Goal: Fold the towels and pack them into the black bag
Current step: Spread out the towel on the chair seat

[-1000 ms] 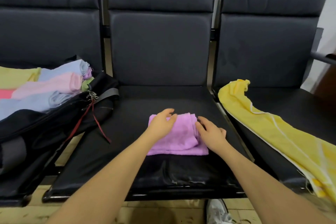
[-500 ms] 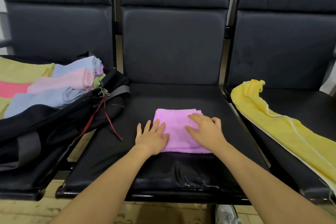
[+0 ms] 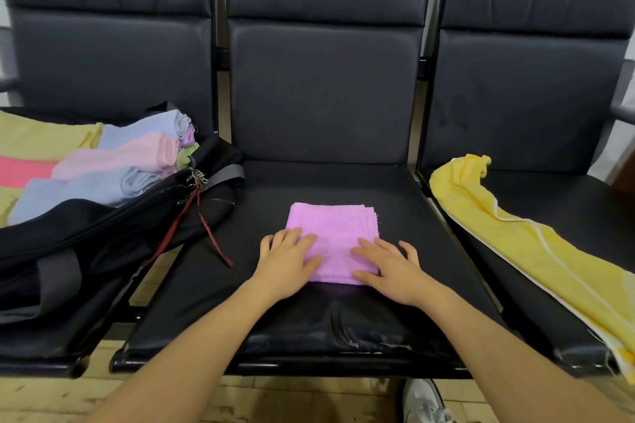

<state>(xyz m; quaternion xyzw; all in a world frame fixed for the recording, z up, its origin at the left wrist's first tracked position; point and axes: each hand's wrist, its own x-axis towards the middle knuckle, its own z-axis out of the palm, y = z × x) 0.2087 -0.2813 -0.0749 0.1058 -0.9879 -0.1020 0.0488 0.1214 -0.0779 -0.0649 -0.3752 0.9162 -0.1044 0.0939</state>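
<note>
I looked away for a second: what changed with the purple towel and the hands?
Both hands, left hand and right hand, went from folding the purple towel to pressing it flat with spread fingers. Black bag and yellow towel stayed put.

Soft, even light fills the scene, moderately bright, with no hard shadows. The front edge of the middle seat (image 3: 330,336) carries a dull glare along its worn black padding, and above it the backrest stays matte and dim. Wide-angle distortion bows the neighbouring seats outward on both sides of the middle seat. Focus is crisp on the seat; below it the floor (image 3: 292,402) looks slightly smeared
</note>
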